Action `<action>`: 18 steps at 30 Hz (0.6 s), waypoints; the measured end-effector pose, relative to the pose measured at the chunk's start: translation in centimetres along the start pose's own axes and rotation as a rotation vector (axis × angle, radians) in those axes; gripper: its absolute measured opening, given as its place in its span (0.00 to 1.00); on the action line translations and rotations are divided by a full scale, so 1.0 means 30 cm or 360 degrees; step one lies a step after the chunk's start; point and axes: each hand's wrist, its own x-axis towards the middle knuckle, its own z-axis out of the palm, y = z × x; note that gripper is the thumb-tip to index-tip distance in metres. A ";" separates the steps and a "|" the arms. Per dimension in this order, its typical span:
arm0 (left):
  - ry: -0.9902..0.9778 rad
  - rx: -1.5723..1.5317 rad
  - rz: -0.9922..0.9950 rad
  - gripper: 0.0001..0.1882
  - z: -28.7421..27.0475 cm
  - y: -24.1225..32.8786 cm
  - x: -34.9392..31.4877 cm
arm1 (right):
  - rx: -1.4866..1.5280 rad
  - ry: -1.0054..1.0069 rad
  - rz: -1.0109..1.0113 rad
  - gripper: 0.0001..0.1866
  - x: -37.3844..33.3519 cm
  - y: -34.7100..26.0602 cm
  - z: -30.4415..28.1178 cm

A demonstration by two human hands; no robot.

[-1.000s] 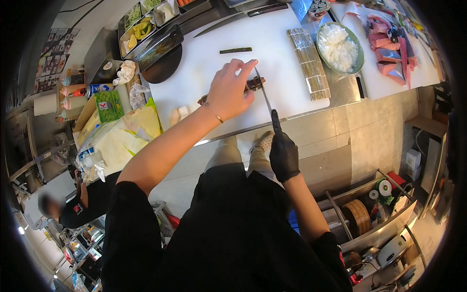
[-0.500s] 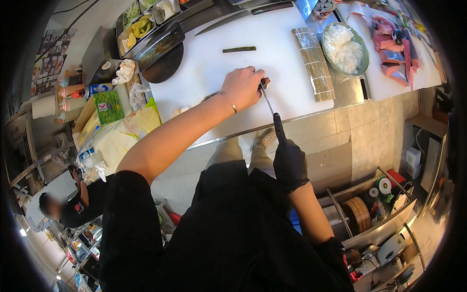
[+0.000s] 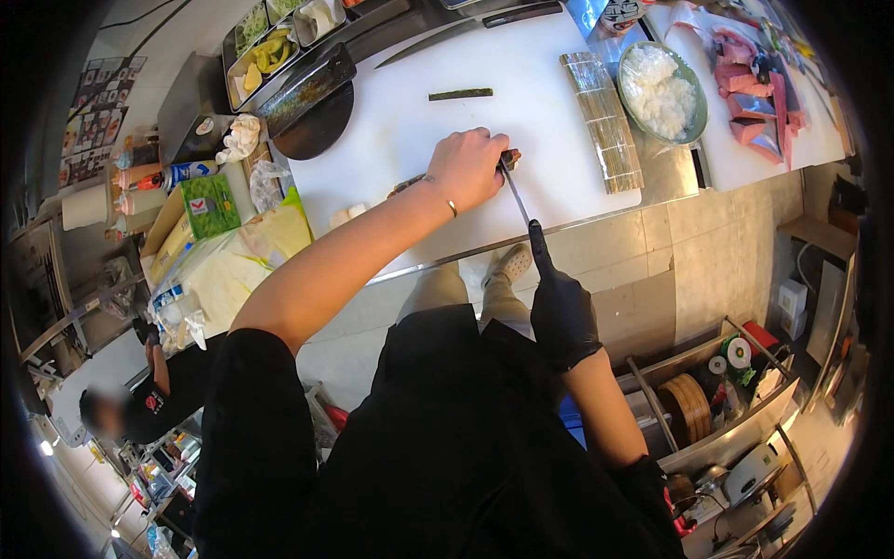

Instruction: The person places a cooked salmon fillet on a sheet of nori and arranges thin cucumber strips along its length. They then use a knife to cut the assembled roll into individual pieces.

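Note:
My bare left hand (image 3: pixel 467 168) presses on a long, dark brown piece of food (image 3: pixel 509 158) on the white cutting board (image 3: pixel 400 121). Its fingers are curled over the piece, hiding most of it; one end shows beyond the fingertips, the other by the wrist. In a black glove, my right hand (image 3: pixel 562 319) grips a knife (image 3: pixel 516 196), index finger stretched along its back. The handle is hidden in the fist. The blade's tip lies against the food, beside my left fingers. Farther up the board lies a narrow dark green strip (image 3: pixel 461 94).
A bamboo rolling mat (image 3: pixel 601 121) lies at the board's right, beside a bowl of rice (image 3: pixel 659 91). Pink fish pieces (image 3: pixel 752 107) cover another board. A long knife (image 3: pixel 447 37) rests at the back. Left are a round black lid-like disc (image 3: pixel 321 126) and food containers (image 3: pixel 270 51). A co-worker (image 3: pixel 140 401) is at far left.
My right hand and the knife have shifted slightly back and to the right. My left hand stays on the food. The co-worker's arm has moved a little.

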 end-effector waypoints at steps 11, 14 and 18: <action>0.0308 0.0263 0.0452 0.14 -0.004 0.040 -0.077 | -0.0054 0.0357 -0.0128 0.51 0.146 0.145 0.239; 0.0172 0.0338 0.0416 0.15 0.017 0.018 -0.047 | -0.0106 0.0270 -0.0086 0.51 0.045 0.182 0.223; 0.0185 0.0077 0.0492 0.19 -0.024 -0.015 -0.080 | -0.0265 -0.0006 0.0094 0.51 -0.211 0.222 0.144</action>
